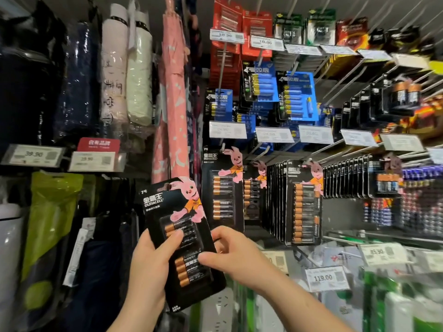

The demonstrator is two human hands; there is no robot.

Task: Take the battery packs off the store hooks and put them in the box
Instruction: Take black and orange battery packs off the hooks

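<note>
A black battery pack (183,238) with a pink rabbit printed on its card sits at about 6 o'clock in the head view, off the hooks and tilted with its top leaning toward 11 o'clock. The left hand (149,262) grasps it from its left edge, thumb laid across the front over the upper row of cells. The right hand (236,254) meets the pack at its right edge, thumb pressed on the front near the lower row of cells and fingers curled behind the card. At 3 o'clock from the held pack, more black packs of the same make (303,202) hang in a dense row on store hooks. Blue packs (298,97) hang toward 1 o'clock, red packs (226,20) near 12 o'clock. A folded pink umbrella (176,92) stands at 12 o'clock, just left of the battery racks
</note>
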